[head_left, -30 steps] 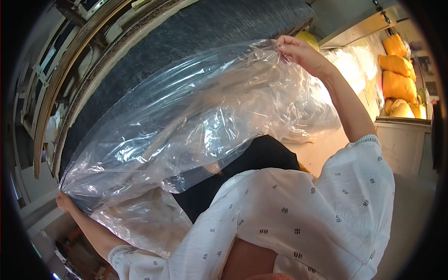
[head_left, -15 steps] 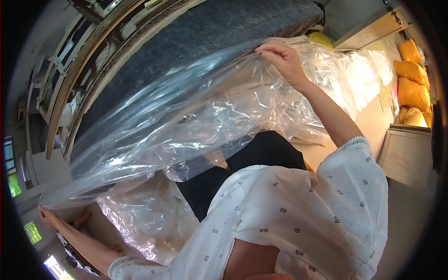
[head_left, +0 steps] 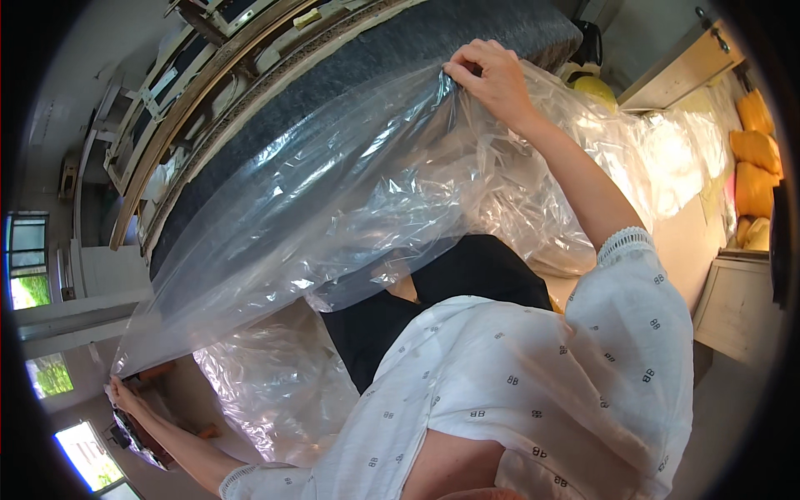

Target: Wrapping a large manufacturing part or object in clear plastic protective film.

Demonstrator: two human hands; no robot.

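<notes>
in the workroom, a wooden rail (head_left: 225, 62) ran along the far side of the dark grey surface (head_left: 417, 37); orange bundles (head_left: 754, 150) were located well to its right. we held the clear plastic sheet (head_left: 333, 183) along the surface's near side. our right hand (head_left: 492, 79) pinched its upper edge; our left hand (head_left: 123, 396) pinched its end, left of the surface.

Bare L hand (head_left: 125, 397): fingertip grip on clear crinkled plastic sheet (head_left: 367, 175) too sm. to tell. Curved dark-grey surface (head_left: 425, 40) cut @ top edge; orange stacked bundles (head_left: 754, 150) cut by dark rim, R side.
</notes>
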